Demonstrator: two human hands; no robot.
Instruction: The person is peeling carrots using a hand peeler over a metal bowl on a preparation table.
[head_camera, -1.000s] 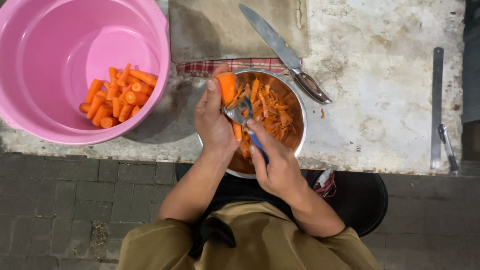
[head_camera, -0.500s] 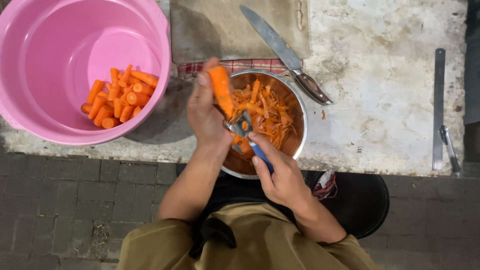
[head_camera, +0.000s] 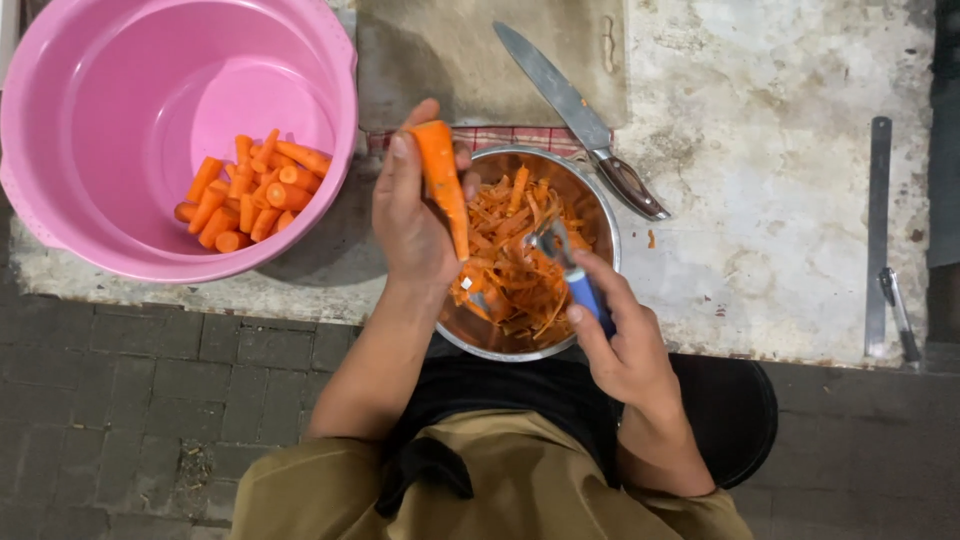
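Basin (head_camera: 60, 200) with carrot pieces (head_camera: 250, 190) at left, metal bowl (head_camera: 600, 215) of peelings (head_camera: 510, 270) at centre, knife (head_camera: 575, 110) behind, ruler (head_camera: 878, 230) at right.

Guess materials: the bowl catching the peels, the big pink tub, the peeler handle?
Bowl: likely stainless steel, shiny grey rim with reflections. Pink tub: plastic by its look, uniform glossy colour, moulded rim. Peeler handle in the right hand: probably blue plastic; mostly hidden.

Even, fairly bright light from above is falling across the pale worktop (head_camera: 800, 200), glare is glinting off the steel bowl (head_camera: 600, 215) rim, and the dim lower floor is staying sharp.
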